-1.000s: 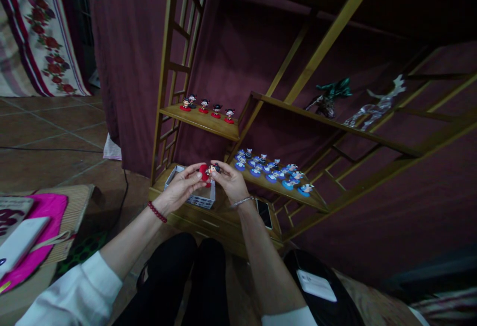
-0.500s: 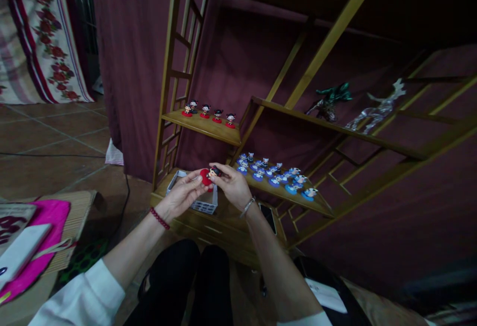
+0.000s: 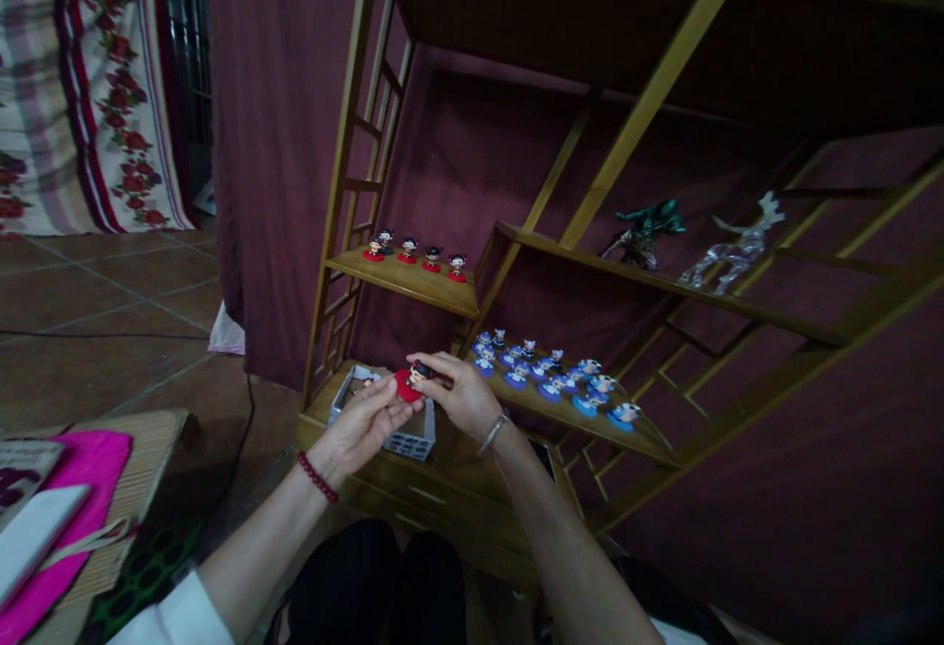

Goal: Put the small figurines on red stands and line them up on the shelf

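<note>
Between my two hands is a small dark-haired figurine (image 3: 419, 374) on a round red base. My left hand (image 3: 363, 427) pinches the red base between thumb and fingers. The figurine's head and body are gripped by my right hand (image 3: 458, 395), whose fingers partly cover it. Below my hands a patterned white box (image 3: 410, 442) sits on the lower wooden ledge, with part of another figurine inside it. Several red-based figurines (image 3: 408, 250) stand on the small upper-left shelf (image 3: 402, 287). Blue- and purple-based figurines (image 3: 553, 385) fill the shelf at the right.
A green and dark ornament (image 3: 643, 232) and a clear deer-like figure (image 3: 734, 247) occupy the higher right shelf. Wooden posts and slats (image 3: 612, 153) frame the unit. At the lower left, a mat-topped surface (image 3: 151, 443) carries a pink cloth (image 3: 95, 463) and a white box-like object (image 3: 40, 532).
The view has tilted, so the shelves and hands sit lower in the picture. Both hands still grip the figurine, which looks slightly more upright now.
</note>
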Tool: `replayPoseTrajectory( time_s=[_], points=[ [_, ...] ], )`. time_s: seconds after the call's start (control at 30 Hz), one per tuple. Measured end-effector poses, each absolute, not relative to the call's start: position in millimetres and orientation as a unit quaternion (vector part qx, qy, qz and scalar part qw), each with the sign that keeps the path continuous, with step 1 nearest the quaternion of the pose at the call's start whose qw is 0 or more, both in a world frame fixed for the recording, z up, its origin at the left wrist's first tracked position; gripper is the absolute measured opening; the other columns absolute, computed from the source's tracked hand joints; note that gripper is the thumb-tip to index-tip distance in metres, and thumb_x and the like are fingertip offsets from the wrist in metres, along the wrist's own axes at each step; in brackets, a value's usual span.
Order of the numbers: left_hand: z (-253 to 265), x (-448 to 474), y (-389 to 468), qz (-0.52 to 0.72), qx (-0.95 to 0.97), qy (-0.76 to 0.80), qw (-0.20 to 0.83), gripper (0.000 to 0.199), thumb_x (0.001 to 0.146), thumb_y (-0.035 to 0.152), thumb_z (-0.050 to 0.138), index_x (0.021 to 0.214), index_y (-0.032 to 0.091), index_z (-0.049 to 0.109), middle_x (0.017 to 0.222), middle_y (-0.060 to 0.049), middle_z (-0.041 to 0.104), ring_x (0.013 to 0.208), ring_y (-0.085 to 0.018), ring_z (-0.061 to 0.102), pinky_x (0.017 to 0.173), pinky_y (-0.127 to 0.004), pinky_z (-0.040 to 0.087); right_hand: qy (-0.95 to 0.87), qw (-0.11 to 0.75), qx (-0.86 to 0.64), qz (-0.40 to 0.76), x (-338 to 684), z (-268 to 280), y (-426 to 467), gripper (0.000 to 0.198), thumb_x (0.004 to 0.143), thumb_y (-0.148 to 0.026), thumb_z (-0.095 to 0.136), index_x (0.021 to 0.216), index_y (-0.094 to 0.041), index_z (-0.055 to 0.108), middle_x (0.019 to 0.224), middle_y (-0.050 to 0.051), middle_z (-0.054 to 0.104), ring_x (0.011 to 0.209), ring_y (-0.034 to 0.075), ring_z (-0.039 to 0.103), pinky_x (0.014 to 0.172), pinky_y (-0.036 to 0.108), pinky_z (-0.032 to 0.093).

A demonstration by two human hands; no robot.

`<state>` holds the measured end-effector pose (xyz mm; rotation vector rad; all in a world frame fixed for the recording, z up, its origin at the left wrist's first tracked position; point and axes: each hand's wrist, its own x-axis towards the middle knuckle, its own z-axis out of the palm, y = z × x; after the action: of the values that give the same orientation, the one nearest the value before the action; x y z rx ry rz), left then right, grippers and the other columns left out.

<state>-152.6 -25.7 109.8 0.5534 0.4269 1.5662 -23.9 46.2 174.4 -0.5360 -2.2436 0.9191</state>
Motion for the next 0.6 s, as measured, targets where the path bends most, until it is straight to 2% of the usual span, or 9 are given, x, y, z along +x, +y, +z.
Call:
replayPoseTrajectory(
  time_s=[0.13, 0.27, 0.43, 0.6],
  points=[
    [112.5, -154.2, -26.6, 0.694, 0.234, 0.187, 0.655, 0.013, 0.075, 0.016, 0.059, 0.087, 0.011, 0.061, 0.082, -0.008, 0.066, 0.075, -0.015, 0.063, 0.071, -0.022, 0.049, -0.873, 0.310, -0.216, 0.307, -27.1, 180.2, 46.7, 0.032, 0.072, -0.023, 0.057, 0.103, -0.026, 0.062, 0.085, 0.002, 0.058, 0.069, 0.012, 0.055, 0.061, 0.023, 0.045],
    [112.9, -158.0, -25.3, 0.698, 0.229, 0.175, 0.656, 0.013, 0.075, 0.016, 0.058, 0.087, 0.011, 0.060, 0.085, -0.009, 0.066, 0.078, -0.015, 0.063, 0.072, -0.022, 0.049, -0.863, 0.304, -0.249, 0.317, -32.5, 184.6, 46.1, 0.042, 0.069, -0.021, 0.058, 0.110, -0.027, 0.056, 0.089, 0.001, 0.059, 0.056, 0.008, 0.052, 0.054, 0.022, 0.045],
    [113.3, -163.3, -24.5, 0.693, 0.220, 0.175, 0.664, 0.016, 0.077, 0.018, 0.055, 0.091, 0.009, 0.058, 0.087, -0.010, 0.065, 0.077, -0.016, 0.062, 0.069, -0.023, 0.049, -0.873, 0.301, -0.248, 0.294, -39.4, 185.7, 45.9, 0.029, 0.069, -0.021, 0.059, 0.098, -0.021, 0.060, 0.087, 0.001, 0.061, 0.066, 0.010, 0.055, 0.058, 0.021, 0.046],
    [114.9, -165.1, -27.8, 0.695, 0.214, 0.179, 0.663, 0.018, 0.078, 0.017, 0.054, 0.094, 0.009, 0.058, 0.086, -0.011, 0.065, 0.076, -0.015, 0.062, 0.067, -0.022, 0.048, -0.873, 0.299, -0.247, 0.296, -42.9, 186.1, 45.3, 0.027, 0.069, -0.022, 0.060, 0.096, -0.019, 0.062, 0.086, 0.002, 0.061, 0.070, 0.011, 0.055, 0.060, 0.021, 0.046]
  ],
)
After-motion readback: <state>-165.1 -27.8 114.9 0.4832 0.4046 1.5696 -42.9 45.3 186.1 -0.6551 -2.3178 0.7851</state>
